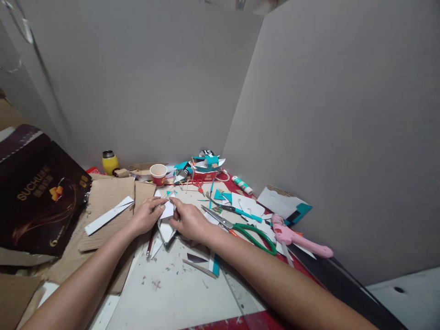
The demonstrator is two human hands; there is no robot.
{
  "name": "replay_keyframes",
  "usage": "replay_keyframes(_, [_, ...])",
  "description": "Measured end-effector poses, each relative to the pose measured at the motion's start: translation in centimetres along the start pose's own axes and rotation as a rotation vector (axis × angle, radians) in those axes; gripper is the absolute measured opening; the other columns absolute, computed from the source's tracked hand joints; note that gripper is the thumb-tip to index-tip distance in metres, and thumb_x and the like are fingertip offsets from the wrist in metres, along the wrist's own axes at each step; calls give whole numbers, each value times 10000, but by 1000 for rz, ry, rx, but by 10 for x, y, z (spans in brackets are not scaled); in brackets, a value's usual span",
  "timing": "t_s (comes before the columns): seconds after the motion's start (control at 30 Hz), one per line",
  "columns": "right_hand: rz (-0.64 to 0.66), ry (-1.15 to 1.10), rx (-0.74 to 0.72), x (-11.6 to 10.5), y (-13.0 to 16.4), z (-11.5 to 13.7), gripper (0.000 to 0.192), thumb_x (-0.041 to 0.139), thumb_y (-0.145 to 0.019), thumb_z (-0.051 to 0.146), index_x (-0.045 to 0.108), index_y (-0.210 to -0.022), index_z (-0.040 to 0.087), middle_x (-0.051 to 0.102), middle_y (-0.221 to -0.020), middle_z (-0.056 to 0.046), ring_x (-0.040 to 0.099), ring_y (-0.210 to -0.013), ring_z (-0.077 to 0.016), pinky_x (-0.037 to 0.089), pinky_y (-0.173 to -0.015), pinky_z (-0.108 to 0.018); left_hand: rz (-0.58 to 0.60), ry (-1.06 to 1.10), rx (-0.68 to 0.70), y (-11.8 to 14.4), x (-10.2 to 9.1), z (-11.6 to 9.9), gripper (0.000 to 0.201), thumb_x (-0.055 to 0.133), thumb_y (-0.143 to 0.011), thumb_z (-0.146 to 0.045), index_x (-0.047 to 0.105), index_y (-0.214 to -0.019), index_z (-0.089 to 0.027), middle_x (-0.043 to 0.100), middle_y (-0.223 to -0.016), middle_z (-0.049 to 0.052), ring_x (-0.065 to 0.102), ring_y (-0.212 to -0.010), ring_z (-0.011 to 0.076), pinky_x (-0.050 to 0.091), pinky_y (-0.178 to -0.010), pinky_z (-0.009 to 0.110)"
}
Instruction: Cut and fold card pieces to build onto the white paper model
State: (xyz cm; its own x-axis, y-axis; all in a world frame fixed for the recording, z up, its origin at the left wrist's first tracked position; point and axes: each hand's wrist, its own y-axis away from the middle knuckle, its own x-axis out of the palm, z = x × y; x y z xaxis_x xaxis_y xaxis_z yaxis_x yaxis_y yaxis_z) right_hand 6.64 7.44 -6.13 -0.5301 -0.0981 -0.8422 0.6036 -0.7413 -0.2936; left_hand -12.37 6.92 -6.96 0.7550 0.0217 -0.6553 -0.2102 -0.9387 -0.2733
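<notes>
Centrally on the pale desk [137,298], the two hands come close together over a small white paper piece [167,210], which lies between them above a folded white paper form [167,232] with a pointed near end. The right hand [188,221] has its thumb and fingers closed on the right side of these papers; the left hand [150,214] lays its fingers at their left edge, though whether it grips or only presses I cannot tell.

Just nearer than the left hand lies a pencil [149,247]. To the left, a white strip [108,216] rests on corrugated cardboard [110,195], with a dark printed box [37,197] farther left. On the far side stand a yellow bottle [110,163], a paper cup [158,178] and, right of the cup, some teal-and-white paper models [208,162]. Right of the right hand lie green-handled scissors [227,223], slightly open, and beyond them a blue-handled tool [249,215]. Farther right is a pink glue gun [287,234]; a white-and-green tube [242,185] lies beside the wall [309,114].
</notes>
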Motion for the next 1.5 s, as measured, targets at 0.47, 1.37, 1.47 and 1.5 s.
replay_keyframes(0.47, [-22, 89, -64, -10, 7, -1, 383, 513, -846, 200, 596, -1218, 170, 694, -1064, -101, 640, -927, -208, 451, -816, -284, 7, -49, -1, -1, 11, 0, 411, 482, -872, -387, 668, -1190, -205, 566, -1345, 127, 429, -1310, 306, 298, -1097, 505])
replay_keyframes(1.37, [67, 269, 7, -21, 3, 12, 233, 543, -890, 318, 650, -975, 129, 681, -927, -133, 640, -827, -238, 440, -695, -306, -61, -343, -113, 5, 18, -21, 423, 488, -733, -193, 681, -1104, -130, 699, -848, 97, 626, -880, 278, 466, -783, 371])
replay_keyframes(1.47, [60, 265, 17, -19, 2, 9, 247, 537, -889, 335, 649, -989, 139, 672, -943, -129, 637, -839, -241, 444, -698, -309, -39, -370, -84, 6, 17, -22, 445, 498, -732, -195, 659, -1142, -135, 704, -969, 118, 616, -958, 282, 460, -831, 363])
replay_keyframes(1.5, [58, 264, 20, -19, 2, 8, 253, 531, -891, 339, 647, -998, 142, 667, -949, -127, 634, -845, -242, 444, -700, -311, -26, -373, -76, 6, 17, -23, 472, 510, -723, -195, 640, -1173, -131, 701, -1024, 124, 614, -984, 282, 459, -844, 358])
